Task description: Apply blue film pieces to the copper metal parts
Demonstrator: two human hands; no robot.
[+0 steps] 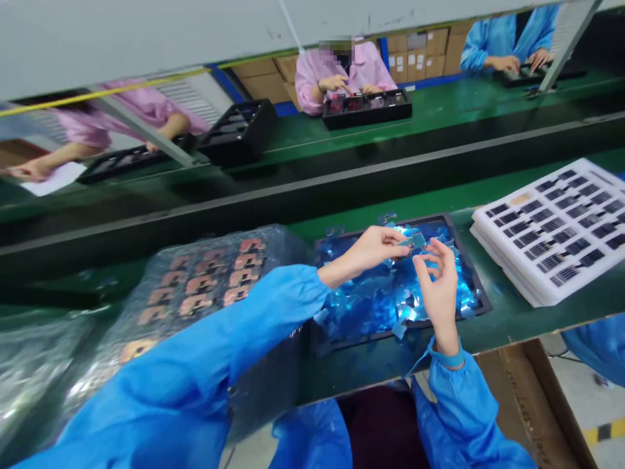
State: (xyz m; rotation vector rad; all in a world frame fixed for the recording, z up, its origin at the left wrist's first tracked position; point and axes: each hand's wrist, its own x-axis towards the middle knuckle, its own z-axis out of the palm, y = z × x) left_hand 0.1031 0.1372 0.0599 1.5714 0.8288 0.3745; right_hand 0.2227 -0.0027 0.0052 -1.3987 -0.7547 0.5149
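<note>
Honestly, some care looks called for with the small, flat, bluish see-through piece (414, 241), which is held up just above a black rectangular tray (469, 262) heaped with shiny blue, plastic-looking film scraps (364, 312). It's gripped by the bare left hand (374, 251), pinched at one end between thumb and fingers, with the other end pointed toward the bare right hand (439, 280). No firm grip can be made out on that side: the thumb and fingertips are held curled but apart, right beside the free end, and whether it's brushed by them can't be told.

As for handling, next to no weight is to be expected. It's probably stiffish if made of glass or hard plastic, bendy if it's just film; that can't be pinned down from this view. A slick surface is suggested by the glossy glints, so slips and smudges seem likely if the flat faces get pressed. Best held by the edges, imo, with a light pinch and no flexing, since chips or creases are probably easily made. If dropped, it could easily be lost among the scraps.
</note>
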